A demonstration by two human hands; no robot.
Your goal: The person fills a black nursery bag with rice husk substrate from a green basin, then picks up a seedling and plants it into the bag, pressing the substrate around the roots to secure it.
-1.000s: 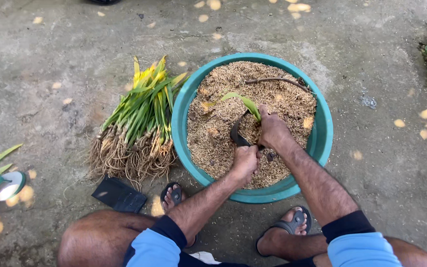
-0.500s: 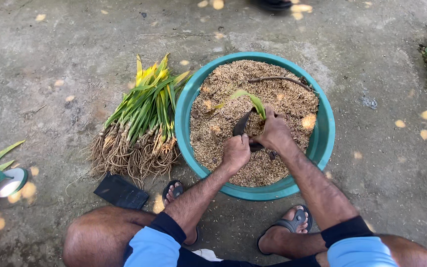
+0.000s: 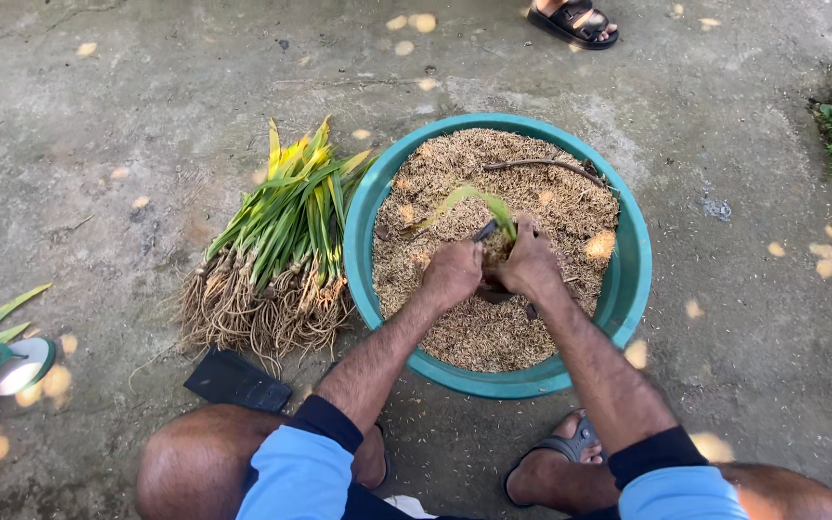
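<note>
We've got both hands in the teal basin point(image 3: 628, 279), which is full of tan husk mix. Left hand point(image 3: 452, 274) and right hand point(image 3: 529, 262) sit close together, fingers curled around one seedling point(image 3: 481, 207) w/ green leaves, its base pressed into the husks btwn the two hands; a dark pot edge or tool shows there, can't tell which. So one plant is going in. Left of the left hand, outside the basin, a whole bundle of rooted plants point(image 3: 276, 260) lies on the concrete, untouched, so we judge most work remains. Nearer us, below that bundle, a flat black pouch point(image 3: 236, 380). No labels or signs visible.
</note>
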